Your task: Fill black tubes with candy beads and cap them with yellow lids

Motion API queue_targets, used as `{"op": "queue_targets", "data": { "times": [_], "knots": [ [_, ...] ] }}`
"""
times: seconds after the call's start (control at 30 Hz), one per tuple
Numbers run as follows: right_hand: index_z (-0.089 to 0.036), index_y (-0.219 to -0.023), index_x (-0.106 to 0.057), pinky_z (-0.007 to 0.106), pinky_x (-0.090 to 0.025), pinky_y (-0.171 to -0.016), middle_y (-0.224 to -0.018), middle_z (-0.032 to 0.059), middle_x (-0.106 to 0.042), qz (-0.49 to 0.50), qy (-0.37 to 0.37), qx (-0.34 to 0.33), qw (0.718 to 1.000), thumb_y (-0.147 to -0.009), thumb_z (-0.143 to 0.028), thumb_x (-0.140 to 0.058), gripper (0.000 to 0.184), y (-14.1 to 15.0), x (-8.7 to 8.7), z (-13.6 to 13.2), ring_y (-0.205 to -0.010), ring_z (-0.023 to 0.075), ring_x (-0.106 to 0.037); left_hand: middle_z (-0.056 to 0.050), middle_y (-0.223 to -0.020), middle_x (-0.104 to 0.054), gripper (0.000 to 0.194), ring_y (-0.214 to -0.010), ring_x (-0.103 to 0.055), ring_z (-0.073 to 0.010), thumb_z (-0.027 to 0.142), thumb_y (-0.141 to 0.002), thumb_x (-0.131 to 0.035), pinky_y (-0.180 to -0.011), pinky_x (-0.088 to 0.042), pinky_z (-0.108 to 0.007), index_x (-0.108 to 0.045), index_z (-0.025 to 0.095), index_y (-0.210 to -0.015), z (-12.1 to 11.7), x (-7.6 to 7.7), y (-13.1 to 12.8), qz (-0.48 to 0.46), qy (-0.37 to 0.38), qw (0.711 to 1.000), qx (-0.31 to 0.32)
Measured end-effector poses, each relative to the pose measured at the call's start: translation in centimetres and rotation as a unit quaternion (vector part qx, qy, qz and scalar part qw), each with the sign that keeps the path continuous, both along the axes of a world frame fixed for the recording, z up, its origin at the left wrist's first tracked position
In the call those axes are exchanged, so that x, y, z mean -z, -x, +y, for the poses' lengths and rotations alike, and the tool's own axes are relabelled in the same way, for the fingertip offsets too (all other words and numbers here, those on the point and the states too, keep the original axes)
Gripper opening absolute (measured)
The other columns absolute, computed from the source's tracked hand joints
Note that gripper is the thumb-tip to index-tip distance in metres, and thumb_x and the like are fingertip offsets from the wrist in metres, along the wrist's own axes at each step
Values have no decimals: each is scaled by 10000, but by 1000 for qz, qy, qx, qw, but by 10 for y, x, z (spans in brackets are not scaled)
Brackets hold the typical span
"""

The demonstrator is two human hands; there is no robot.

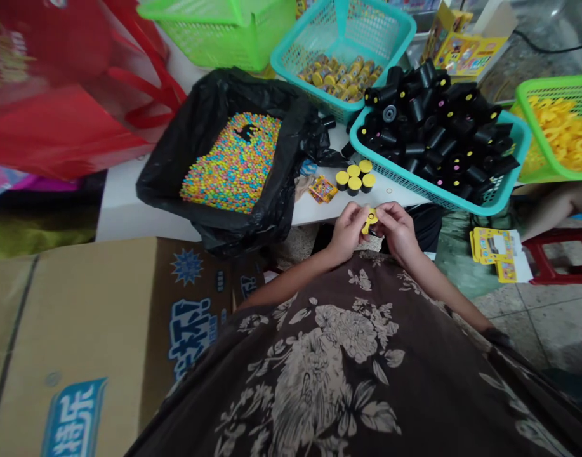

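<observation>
My left hand (348, 230) and my right hand (396, 228) meet just below the white table's front edge (314, 212). Both pinch a small yellow-capped piece (370, 219) between their fingertips. Just beyond the hands, several black cylinders with yellow caps (354, 178) stand upright on the table. A black bag (291, 152) full of small multicoloured candies (236, 165) lies open to the left. A teal basket (502, 197) heaped with black cylinders sits to the right.
Another teal basket (395, 25) at the back holds yellow-labelled pieces. Green baskets (523, 95) stand at right with yellow rings, and one (214, 38) at the back. A small printed packet (323, 188) lies on the table. A cardboard box (81, 330) is at lower left, a red bag (57, 82) upper left.
</observation>
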State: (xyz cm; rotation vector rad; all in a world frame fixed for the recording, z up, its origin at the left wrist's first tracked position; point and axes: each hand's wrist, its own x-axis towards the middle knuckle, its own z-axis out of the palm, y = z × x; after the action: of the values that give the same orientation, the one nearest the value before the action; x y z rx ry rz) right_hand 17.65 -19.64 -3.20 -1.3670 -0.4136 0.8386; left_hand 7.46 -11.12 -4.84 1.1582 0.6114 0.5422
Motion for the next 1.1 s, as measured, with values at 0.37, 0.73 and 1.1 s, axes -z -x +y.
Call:
{"op": "queue_targets", "data": {
  "times": [0.37,0.73,1.1],
  "knots": [
    [-284,-917,-744,375,-548,-812,-899,-9,-734,-121,-19,-23,992,-604,-475,-937,414,0,-2,-4,-831,197,-642,10,-790,-643,425,-604,-592,-87,576,-865,-775,-514,-501,-223,-566,206,-873,-1,-13,-1,-44,124,991,-8],
    [-248,-647,-725,321,-502,-651,-668,-33,-697,10,0,36,999,-514,-313,-861,201,-1,-6,14,-621,140,-575,38,-744,-666,441,-579,-641,-85,546,-833,-818,-545,-508,-206,-551,198,-885,-3,-8,4,-36,91,995,-11],
    [-240,-722,-688,307,-499,-680,-711,-19,-673,-133,50,-15,990,-651,-465,-841,281,-18,4,50,-684,161,-597,-3,-789,-645,208,-770,-632,-186,318,-824,-772,-714,-468,-285,-589,231,-869,36,5,-4,119,-308,942,-68]
  ]
}}
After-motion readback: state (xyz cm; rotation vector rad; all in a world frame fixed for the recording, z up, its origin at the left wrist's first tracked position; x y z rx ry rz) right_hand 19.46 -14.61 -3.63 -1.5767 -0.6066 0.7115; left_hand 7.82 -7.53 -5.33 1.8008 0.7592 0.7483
